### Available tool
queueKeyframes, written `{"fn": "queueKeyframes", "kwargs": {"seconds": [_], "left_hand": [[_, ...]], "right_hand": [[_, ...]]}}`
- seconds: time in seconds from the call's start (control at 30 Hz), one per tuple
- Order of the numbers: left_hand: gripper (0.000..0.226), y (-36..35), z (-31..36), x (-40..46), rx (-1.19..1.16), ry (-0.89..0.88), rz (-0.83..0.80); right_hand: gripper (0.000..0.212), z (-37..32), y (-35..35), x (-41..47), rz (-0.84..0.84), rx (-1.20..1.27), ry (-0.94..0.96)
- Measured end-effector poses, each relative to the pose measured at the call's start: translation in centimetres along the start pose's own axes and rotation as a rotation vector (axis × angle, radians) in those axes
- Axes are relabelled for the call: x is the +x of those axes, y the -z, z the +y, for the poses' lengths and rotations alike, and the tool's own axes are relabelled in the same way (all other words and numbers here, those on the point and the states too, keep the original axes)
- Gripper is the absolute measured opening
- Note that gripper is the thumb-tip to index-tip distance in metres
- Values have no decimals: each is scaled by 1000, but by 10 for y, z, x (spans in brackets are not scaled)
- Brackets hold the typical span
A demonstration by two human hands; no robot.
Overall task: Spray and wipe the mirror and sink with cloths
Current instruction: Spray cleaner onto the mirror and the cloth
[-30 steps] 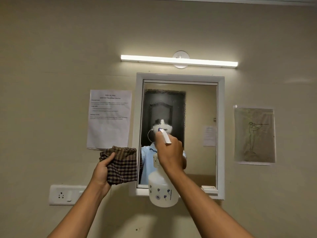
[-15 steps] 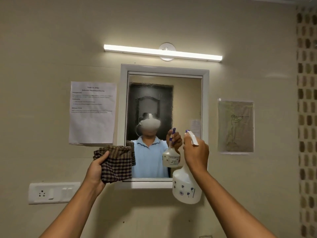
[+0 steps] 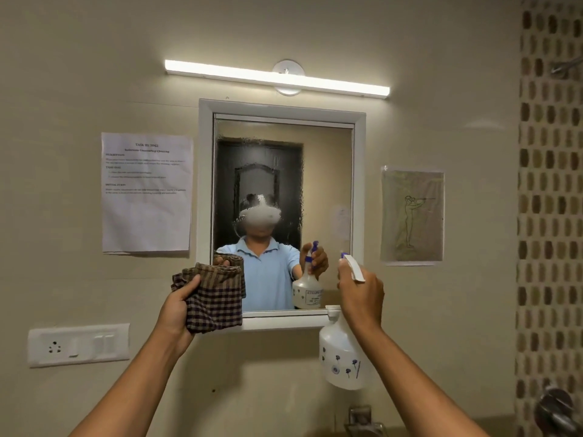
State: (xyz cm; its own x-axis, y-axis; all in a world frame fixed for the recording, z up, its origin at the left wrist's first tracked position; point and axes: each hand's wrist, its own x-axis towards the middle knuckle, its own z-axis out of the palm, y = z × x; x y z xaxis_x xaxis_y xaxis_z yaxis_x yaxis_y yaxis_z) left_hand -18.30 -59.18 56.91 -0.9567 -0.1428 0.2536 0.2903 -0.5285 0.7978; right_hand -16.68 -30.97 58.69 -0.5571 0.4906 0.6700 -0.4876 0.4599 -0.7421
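Note:
A white-framed mirror (image 3: 325, 171) hangs on the wall straight ahead, its glass misted with spray droplets on the left and top. My right hand (image 3: 361, 294) grips the neck of a white spray bottle (image 3: 342, 357) with blue flower prints, nozzle aimed at the mirror's lower right corner. My left hand (image 3: 176, 313) holds a folded brown checked cloth (image 3: 214, 294) raised at the mirror's lower left corner. The sink is out of view; only a metal tap top (image 3: 362, 419) shows at the bottom edge.
A tube light (image 3: 277, 78) glows above the mirror. A printed sheet (image 3: 146, 192) is taped to the left, a drawing (image 3: 411, 216) to the right. A switch plate with socket (image 3: 79, 345) sits lower left. Mosaic tiles (image 3: 549, 216) and metal fittings (image 3: 556, 411) line the right.
My right hand has carried the spray bottle from the mirror's middle to its lower right corner. The view has shifted rightward. My left hand keeps the cloth at the lower left.

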Motion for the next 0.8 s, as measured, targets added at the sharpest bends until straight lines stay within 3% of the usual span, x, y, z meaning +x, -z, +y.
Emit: {"fn": "queueKeyframes", "kwargs": {"seconds": [0.2,0.37,0.53,0.8], "left_hand": [[26,27,14,-9,-7,-16,43],[27,51,28,-16,6,-25,83],[26,69,38,-20,17,-40,106],[26,69,33,-20,12,-26,83]], "right_hand": [[26,-25,-47,-37,-126,54,20],[34,-56,-81,-70,-209,44,118],[46,-55,-109,-97,-275,37,90],[42,-28,-93,-100,-278,-45,56]]}}
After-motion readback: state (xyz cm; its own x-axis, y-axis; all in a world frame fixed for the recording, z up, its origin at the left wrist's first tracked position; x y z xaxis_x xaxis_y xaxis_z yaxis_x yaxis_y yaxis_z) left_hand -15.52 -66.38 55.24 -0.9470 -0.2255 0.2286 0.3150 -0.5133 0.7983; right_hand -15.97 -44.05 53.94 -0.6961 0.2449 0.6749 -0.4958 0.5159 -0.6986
